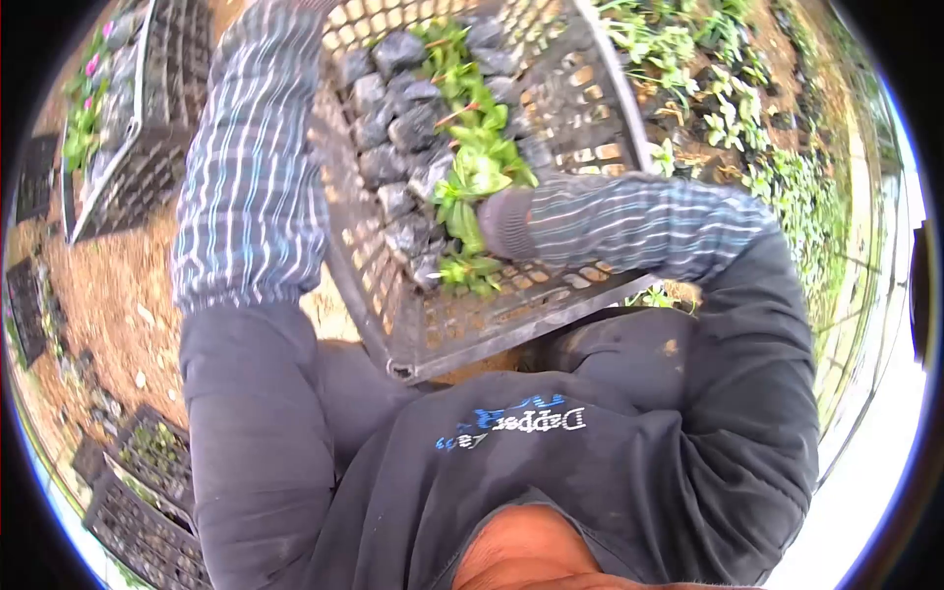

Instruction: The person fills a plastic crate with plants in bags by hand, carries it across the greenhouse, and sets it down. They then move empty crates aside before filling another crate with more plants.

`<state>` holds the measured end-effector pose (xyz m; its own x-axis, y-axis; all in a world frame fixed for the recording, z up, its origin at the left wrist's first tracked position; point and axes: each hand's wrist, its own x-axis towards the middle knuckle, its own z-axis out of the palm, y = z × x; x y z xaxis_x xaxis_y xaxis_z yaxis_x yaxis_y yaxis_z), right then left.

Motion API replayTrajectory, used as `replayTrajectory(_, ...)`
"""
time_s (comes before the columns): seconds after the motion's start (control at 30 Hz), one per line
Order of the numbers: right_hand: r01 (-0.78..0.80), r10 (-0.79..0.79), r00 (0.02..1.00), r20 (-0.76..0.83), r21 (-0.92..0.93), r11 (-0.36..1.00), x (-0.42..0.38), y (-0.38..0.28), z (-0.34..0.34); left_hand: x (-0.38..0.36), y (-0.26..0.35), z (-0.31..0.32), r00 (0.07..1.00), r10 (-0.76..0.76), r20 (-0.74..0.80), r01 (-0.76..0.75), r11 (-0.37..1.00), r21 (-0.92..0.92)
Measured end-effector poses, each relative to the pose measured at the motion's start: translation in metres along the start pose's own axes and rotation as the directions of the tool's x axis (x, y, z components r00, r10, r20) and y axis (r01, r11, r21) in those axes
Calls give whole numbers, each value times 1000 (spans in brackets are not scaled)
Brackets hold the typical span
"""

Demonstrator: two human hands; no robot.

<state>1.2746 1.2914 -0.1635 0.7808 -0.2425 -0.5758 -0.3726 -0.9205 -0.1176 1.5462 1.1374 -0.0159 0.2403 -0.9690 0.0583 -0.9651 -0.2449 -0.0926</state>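
Note:
A black plastic lattice crate [433,344] tilts in front of my lap. Inside it lie rows of dark plastic-wrapped soil plugs [413,128] with green leafy seedlings [477,162] between and on them. My right arm, in a striped sleeve [639,221], reaches over the crate's right side. Its grey cuff [506,224] meets the leaves; the fingers of my right hand are hidden among the seedlings. On the left, my other striped sleeve [251,167] runs up along the crate's left side to the top edge, and my left hand lies beyond the frame.
Another crate [147,162] with pink-flowered plants stands at upper left. More dark crates [147,521] sit at lower left on brown soil [128,295]. Many potted seedlings [728,108] cover the ground at upper right. My knees are under the crate's near edge.

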Motion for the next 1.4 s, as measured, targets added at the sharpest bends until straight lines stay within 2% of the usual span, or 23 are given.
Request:
replayTrajectory(0.07,35,36,930,-367,185,982,14,4,40,42,-40,68,928,251,-275,-310,930,-199)
replayTrajectory(0.1,165,-140,958,-251,81,983,21,9,54,59,-36,74,984,170,-50,-175,974,-144)
replayTrajectory(0.13,316,-242,885,-399,131,940,-14,7,-6,59,-36,64,917,394,-59,-390,856,-339)
replayTrajectory(0.17,389,-354,826,-439,-9,921,-39,17,-45,65,-40,74,886,433,-168,-462,859,-220)
replayTrajectory(0.2,246,-213,855,-473,7,969,-64,14,-77,47,-23,50,970,241,6,-237,957,-166)
replayTrajectory(0.3,68,84,683,-726,178,982,-121,37,-87,48,-20,53,991,133,-2,-132,990,51)
replayTrajectory(0.37,190,455,159,-876,480,856,-175,59,-65,36,-10,32,992,119,34,-119,993,-5)
replayTrajectory(0.43,100,689,-143,-710,682,724,-216,96,-8,55,-33,56,977,213,-6,-212,973,-94)
replayTrajectory(0.53,216,892,-437,-113,950,226,-268,150,128,51,-24,51,985,170,29,-169,985,-43)
replayTrajectory(0.57,267,873,-475,105,963,29,-291,156,166,47,-18,44,986,158,55,-156,987,-32)
replayTrajectory(0.6,641,806,-401,436,762,-94,-308,162,211,48,-20,45,984,167,56,-166,986,-21)
replayTrajectory(0.63,874,803,-379,460,463,148,-321,170,287,50,-25,50,987,158,18,-158,987,2)
replayTrajectory(0.7,527,437,-585,683,730,-436,-351,188,362,57,-34,59,987,162,-18,-161,986,34)
replayTrajectory(0.8,455,443,-474,761,642,-617,-389,200,377,63,-36,58,990,140,-8,-140,990,10)
replayTrajectory(0.87,583,470,-363,805,589,-559,-388,220,393,57,-26,47,982,39,184,-20,995,-102)
replayTrajectory(0.93,696,506,-255,824,519,-496,-389,249,436,66,-46,62,992,68,106,-71,997,24)
replayTrajectory(0.97,416,541,-412,733,679,-605,-386,260,494,58,-40,59,995,85,42,-87,995,45)
replayTrajectory(1.0,86,602,-526,601,741,-665,-384,256,479,54,-35,57,994,105,-21,-104,992,65)
replayTrajectory(1.03,255,568,-618,544,822,-509,-383,235,467,55,-34,55,996,88,24,-89,994,56)
replayTrajectory(1.07,255,569,-616,545,821,-510,-390,218,433,55,-31,53,996,87,25,-88,994,59)
replayTrajectory(1.2,67,311,-826,470,629,-775,-402,177,385,59,-33,55,997,50,66,-58,990,125)
replayTrajectory(1.33,64,281,-832,479,586,-808,-420,178,426,56,-38,59,992,123,-30,-122,991,56)
replayTrajectory(1.4,60,341,-794,504,623,-780,-420,183,442,52,-27,50,993,97,66,-94,994,-50)
